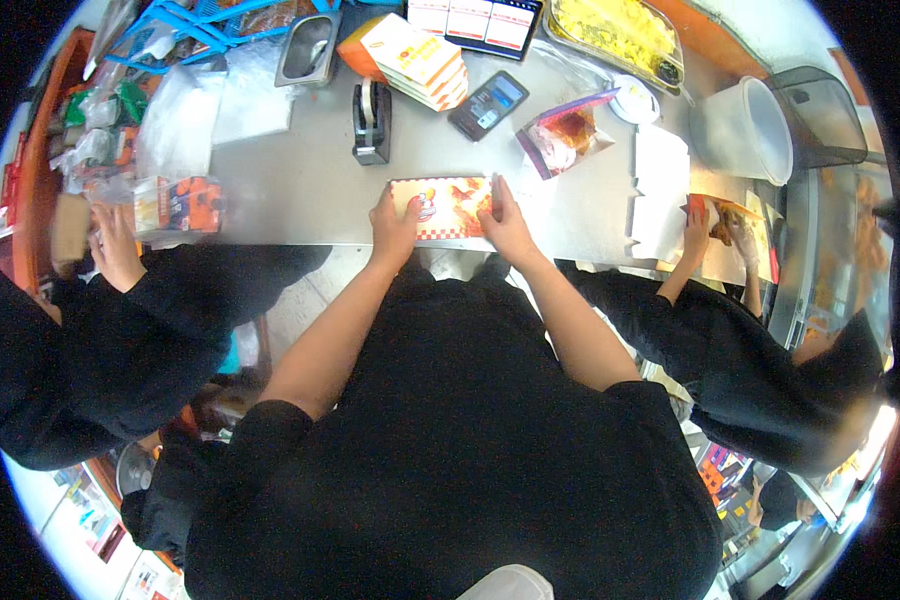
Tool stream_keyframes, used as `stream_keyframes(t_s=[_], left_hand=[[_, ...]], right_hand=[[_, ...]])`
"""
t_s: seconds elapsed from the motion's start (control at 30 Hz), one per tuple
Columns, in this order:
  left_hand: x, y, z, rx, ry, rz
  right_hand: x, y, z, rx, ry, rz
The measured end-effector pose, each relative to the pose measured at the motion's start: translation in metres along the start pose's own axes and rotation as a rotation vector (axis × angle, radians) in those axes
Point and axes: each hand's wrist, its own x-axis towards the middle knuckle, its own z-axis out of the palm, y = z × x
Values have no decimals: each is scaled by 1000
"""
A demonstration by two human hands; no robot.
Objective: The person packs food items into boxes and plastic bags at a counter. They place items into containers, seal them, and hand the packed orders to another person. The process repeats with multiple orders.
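A closed printed cardboard food box (450, 206) with a red checkered edge lies at the near edge of the steel counter (292, 195). My left hand (396, 225) grips its left end, the thumb on the top. On its right end my right hand (508, 223) has its thumb and fingers. Beyond the box stands a black tape dispenser (372, 124). A smartphone (489, 106) with a lit screen lies further back, and right of it is an open paper box (565, 139) with food inside.
Behind are stacked orange and white cartons (412, 60), a steel pan (307, 49), a tablet (487, 22) and a tray of yellow food (619, 34). A plastic bucket (746, 131) stands right. Co-workers' hands (118, 247) work at left, others (696, 232) at right over food.
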Motion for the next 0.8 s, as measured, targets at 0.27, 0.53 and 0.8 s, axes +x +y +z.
stream_keyframes(t_s=[0.27, 0.53, 0.8], left_hand=[[3, 40, -7, -265, -140, 14], [107, 22, -66, 349, 267, -157], [128, 30, -68, -355, 175, -449]], right_hand=[[-2, -26, -34, 781, 6, 370], [-57, -48, -62, 793, 213, 406], [-73, -39, -78, 867, 334, 330]])
